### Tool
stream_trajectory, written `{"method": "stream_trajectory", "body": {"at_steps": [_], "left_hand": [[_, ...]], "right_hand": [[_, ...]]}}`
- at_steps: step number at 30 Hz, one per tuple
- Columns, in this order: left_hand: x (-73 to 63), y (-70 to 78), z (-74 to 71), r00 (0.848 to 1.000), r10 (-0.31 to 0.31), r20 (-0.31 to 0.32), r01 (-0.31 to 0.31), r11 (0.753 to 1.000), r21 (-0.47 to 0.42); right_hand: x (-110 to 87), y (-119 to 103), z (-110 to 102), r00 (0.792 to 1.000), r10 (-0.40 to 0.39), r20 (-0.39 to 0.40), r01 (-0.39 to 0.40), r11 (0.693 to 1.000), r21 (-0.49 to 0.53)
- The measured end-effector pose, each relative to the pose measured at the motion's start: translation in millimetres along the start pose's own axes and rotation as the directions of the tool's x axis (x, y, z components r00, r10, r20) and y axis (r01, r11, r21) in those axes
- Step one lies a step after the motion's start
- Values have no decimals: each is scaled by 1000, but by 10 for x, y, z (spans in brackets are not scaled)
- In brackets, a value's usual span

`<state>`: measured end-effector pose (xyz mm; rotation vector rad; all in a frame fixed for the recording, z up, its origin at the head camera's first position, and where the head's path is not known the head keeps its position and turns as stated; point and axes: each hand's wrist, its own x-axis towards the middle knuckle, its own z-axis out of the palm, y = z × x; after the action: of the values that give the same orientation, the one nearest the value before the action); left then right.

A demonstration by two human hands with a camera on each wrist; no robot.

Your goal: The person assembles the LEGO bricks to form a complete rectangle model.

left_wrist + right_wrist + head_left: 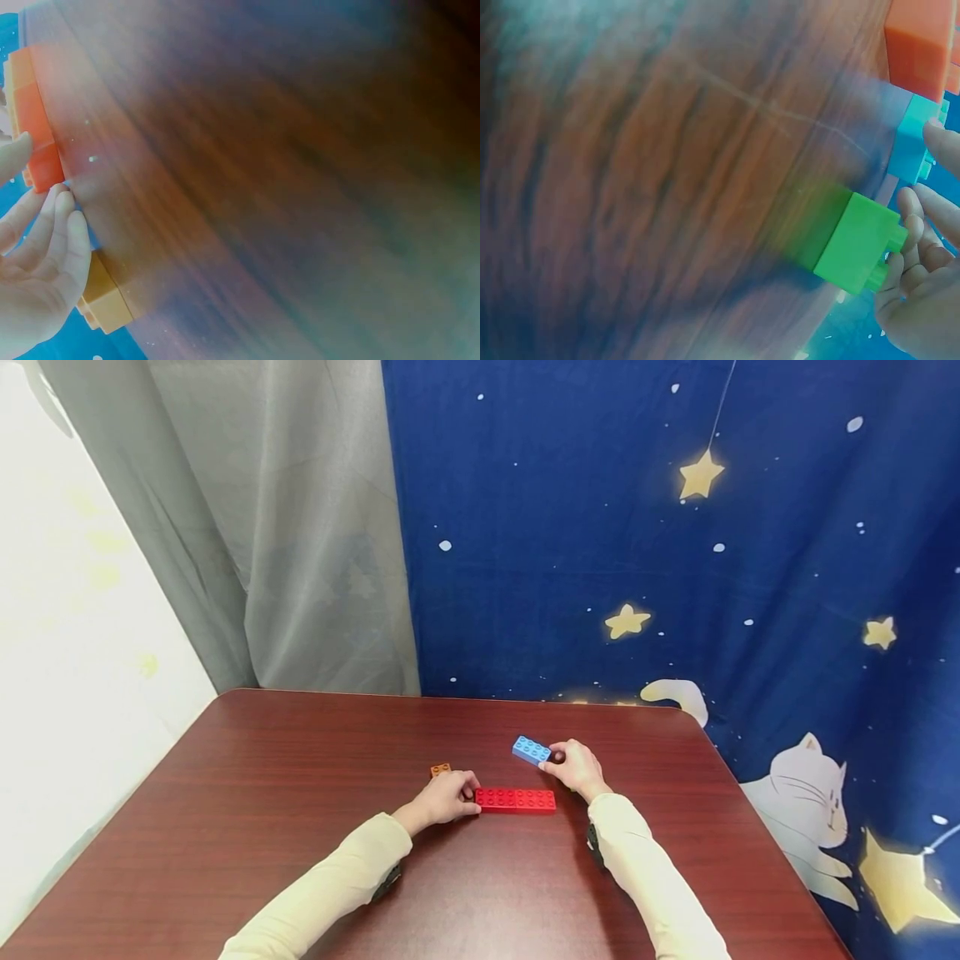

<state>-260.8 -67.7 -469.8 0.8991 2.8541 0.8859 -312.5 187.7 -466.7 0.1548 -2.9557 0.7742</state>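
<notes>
My left hand (447,796) pinches the left end of a row of red toy building bricks (517,800), thumb on the near side. The row lies on the table, studs up, with a seam near its middle. Just behind that hand sits a small orange brick (440,769), partly covered by it. My right hand (577,767) pinches the right end of a light blue brick (532,749) between thumb and finger, behind the red row. In the right wrist view, a green brick (857,241) lies beside the curled fingers; the hand hides it in the head view.
Everything lies on a dark reddish-brown table (315,743). A blue curtain with stars and cats (540,527) hangs behind its far edge, and a grey curtain (330,527) hangs at the back left. A bright white cloth (82,652) borders the left side.
</notes>
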Motion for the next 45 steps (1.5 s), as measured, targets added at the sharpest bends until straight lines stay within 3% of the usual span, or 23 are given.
{"method": "stream_trajectory", "body": {"at_steps": [6,18,29,45], "left_hand": [[-1,4,0,1000,0,2,0,1000,-8],[9,-11,11,1000,3,0,-3,1000,-5],[12,-20,13,1000,2,0,-2,1000,-6],[3,-28,11,1000,9,-1,-9,1000,-9]], "right_hand": [[3,14,23,1000,2,-3,-2,1000,-2],[52,106,-7,990,-119,-72,122,992,36],[12,160,-99,977,-175,-124,183,982,52],[-99,184,-145,973,-203,-107,213,974,82]]}}
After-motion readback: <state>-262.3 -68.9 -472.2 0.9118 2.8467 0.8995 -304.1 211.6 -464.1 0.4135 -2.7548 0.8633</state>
